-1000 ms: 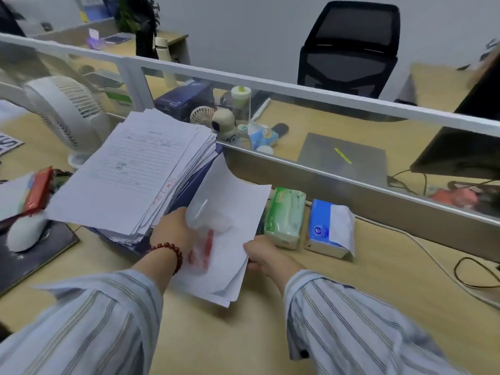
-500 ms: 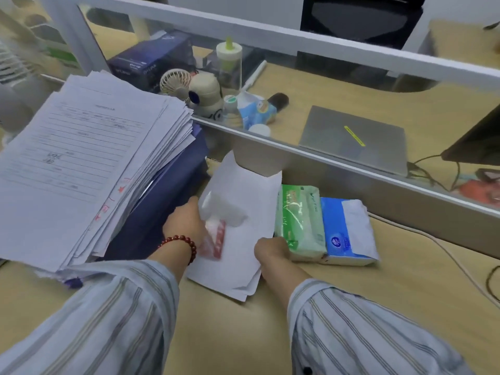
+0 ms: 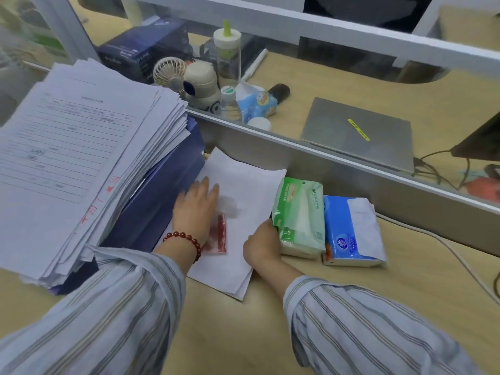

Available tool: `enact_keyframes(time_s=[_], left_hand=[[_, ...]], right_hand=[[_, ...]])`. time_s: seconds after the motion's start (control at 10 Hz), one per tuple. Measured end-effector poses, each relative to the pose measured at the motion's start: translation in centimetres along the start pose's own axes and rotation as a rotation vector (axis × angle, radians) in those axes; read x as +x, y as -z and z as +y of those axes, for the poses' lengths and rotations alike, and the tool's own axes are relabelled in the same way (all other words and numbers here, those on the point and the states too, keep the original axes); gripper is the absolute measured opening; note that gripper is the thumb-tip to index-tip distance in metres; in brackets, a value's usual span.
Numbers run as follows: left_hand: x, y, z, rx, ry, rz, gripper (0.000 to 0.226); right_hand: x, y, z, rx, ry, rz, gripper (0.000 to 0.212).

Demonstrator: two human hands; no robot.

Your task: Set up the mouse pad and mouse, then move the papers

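Two hands on loose white sheets.
Left hand (image 3: 196, 205) flat, fingers spread; right hand (image 3: 261, 243) pinches the sheets (image 3: 244, 190) beside two tissue packs (image 3: 300, 212).

Two bare hands here, no gloves, no rings that I can make out. Both arms are in a loose long-sleeved shirt, pale blue-grey with thin vertical stripes in darker grey and a brownish tone, kinda pinstripe looking. The left sleeve (image 3: 102, 315) is baggy and bunches up just short of the wrist, the right sleeve (image 3: 359, 331) ends in a cuff with the same stripes running across it. On the left hand (image 3: 196, 205) side there's a beaded bracelet (image 3: 186, 240) round the wrist, dark red round glossy beads. The right hand (image 3: 261, 246) has nothing on its wrist as far as I can see
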State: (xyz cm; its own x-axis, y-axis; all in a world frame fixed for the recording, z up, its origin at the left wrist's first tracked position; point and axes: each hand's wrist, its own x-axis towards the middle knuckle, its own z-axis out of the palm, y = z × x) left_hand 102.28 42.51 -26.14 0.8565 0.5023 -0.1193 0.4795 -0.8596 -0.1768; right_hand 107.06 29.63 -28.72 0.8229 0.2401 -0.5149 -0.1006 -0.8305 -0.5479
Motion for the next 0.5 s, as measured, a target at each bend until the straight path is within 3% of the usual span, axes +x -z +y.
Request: enact_keyframes(time_s=[0.1, 0.2, 0.4, 0.5], left_hand=[[-0.2, 0.3, 0.4, -0.017, -0.06, -0.117, 0.077], [-0.6, 0.7, 0.7, -0.091, 0.002, -0.192, 0.09], [-2.3, 3.4, -0.2, -0.126, 0.028, -0.156, 0.086], [-4.4, 5.4, -1.6, -0.242, 0.059, -0.185, 0.068]], right_hand=[[-0.4, 0.3, -0.2, -0.007, 0.092, 0.017, 0.074], [-0.8, 0.4, -0.6, -0.116, 0.16, 0.044, 0.097], [-2.4, 1.4, -1.1, -0.267, 0.197, 0.002, 0.096], [-4.9, 2.7, -1.6, -0.306, 0.27, -0.034, 0.088]])
